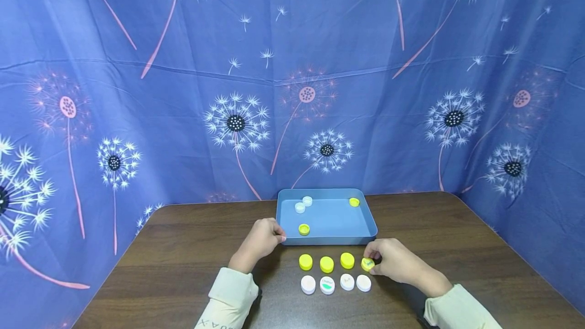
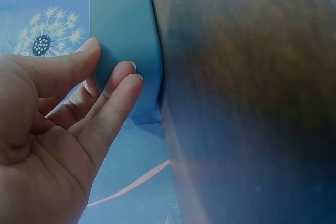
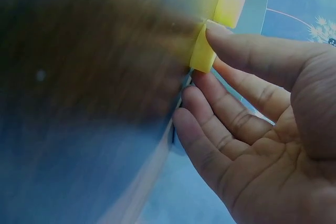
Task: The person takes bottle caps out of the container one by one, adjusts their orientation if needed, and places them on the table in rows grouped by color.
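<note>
The left hand pinches the near left corner of a blue tray; in the left wrist view thumb and fingers lie on either side of its wall. By the tray's near right corner, the right hand pinches a yellow cap at the right end of a row; the right wrist view shows this cap between thumb and fingers. Beside it in the row are several yellow caps. A row of white caps lies nearer the person, one with a green mark.
Inside the tray are two white caps and two yellow ones, one near each side. A dark wooden table bears everything. Blue cloth with dandelion prints hangs behind and at the sides.
</note>
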The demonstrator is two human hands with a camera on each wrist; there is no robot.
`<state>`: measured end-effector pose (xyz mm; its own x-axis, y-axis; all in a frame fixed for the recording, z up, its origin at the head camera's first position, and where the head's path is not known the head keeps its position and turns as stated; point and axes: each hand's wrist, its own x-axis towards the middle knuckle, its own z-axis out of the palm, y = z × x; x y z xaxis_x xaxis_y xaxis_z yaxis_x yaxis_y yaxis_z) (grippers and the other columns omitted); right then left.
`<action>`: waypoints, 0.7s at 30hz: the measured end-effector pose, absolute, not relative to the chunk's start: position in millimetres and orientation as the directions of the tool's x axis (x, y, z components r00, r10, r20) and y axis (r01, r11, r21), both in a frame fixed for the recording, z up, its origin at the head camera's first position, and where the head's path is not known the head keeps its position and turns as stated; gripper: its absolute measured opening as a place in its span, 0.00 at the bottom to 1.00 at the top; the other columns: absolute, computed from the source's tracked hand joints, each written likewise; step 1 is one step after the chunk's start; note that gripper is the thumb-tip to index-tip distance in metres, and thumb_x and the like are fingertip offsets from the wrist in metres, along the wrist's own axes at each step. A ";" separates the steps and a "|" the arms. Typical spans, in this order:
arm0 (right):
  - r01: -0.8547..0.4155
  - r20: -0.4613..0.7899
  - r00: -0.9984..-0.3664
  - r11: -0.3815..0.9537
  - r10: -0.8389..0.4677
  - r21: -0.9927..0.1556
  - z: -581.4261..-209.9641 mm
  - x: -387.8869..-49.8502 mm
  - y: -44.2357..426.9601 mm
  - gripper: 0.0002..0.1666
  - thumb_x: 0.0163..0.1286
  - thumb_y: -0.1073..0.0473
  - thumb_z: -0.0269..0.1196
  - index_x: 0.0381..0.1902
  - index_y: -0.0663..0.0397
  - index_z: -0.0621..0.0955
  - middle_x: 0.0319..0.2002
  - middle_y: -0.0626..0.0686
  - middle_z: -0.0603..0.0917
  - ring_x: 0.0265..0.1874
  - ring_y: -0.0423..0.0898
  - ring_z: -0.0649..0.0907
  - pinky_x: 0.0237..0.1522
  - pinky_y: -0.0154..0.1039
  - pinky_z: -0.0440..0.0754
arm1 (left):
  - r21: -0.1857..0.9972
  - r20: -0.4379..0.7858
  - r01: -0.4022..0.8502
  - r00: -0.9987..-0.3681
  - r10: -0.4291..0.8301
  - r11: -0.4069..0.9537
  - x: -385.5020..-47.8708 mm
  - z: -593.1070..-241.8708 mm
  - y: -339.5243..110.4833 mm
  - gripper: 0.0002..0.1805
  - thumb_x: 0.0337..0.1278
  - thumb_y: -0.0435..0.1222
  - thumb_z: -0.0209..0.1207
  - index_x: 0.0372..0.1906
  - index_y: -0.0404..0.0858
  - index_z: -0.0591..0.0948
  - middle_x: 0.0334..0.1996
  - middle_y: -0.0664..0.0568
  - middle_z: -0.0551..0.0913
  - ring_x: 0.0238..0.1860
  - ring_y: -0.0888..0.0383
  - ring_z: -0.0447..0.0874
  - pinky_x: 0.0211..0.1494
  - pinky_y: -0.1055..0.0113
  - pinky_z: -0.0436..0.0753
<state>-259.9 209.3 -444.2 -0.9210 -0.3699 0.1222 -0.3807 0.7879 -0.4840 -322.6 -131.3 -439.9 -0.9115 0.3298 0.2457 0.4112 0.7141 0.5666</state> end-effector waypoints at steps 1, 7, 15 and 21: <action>-0.375 0.117 -0.923 0.792 -0.366 -0.482 -444.2 -259.9 209.2 0.18 0.46 0.71 0.76 0.31 0.49 0.83 0.27 0.41 0.80 0.30 0.40 0.79 0.31 0.34 0.78 | 0.564 0.248 0.413 -0.911 0.331 0.715 -322.7 -440.2 -131.4 0.06 0.55 0.28 0.68 0.25 0.37 0.87 0.25 0.57 0.78 0.30 0.63 0.74 0.33 0.70 0.76; -0.393 0.108 -0.913 0.783 -0.392 -0.483 -444.3 -261.0 211.2 0.17 0.47 0.70 0.77 0.32 0.49 0.83 0.28 0.41 0.81 0.30 0.39 0.79 0.32 0.35 0.78 | 0.555 0.252 0.416 -0.909 0.331 0.720 -323.0 -440.7 -131.1 0.06 0.55 0.28 0.68 0.25 0.37 0.87 0.25 0.57 0.78 0.29 0.63 0.74 0.33 0.69 0.76; -0.424 0.132 -0.900 0.762 -0.415 -0.489 -420.7 -265.3 223.1 0.16 0.50 0.66 0.76 0.38 0.55 0.84 0.34 0.46 0.85 0.35 0.44 0.83 0.36 0.37 0.81 | 0.549 0.249 0.422 -0.907 0.340 0.721 -323.8 -440.3 -129.6 0.05 0.55 0.28 0.68 0.26 0.37 0.88 0.26 0.58 0.78 0.30 0.63 0.75 0.34 0.69 0.77; -0.439 0.203 -0.898 0.776 -0.390 -0.453 -390.5 -279.2 224.7 0.14 0.54 0.64 0.75 0.39 0.55 0.84 0.36 0.47 0.86 0.39 0.50 0.85 0.40 0.45 0.82 | 0.549 0.259 0.425 -0.905 0.337 0.720 -323.9 -440.8 -130.4 0.06 0.55 0.28 0.68 0.25 0.38 0.87 0.25 0.58 0.78 0.30 0.63 0.75 0.34 0.69 0.77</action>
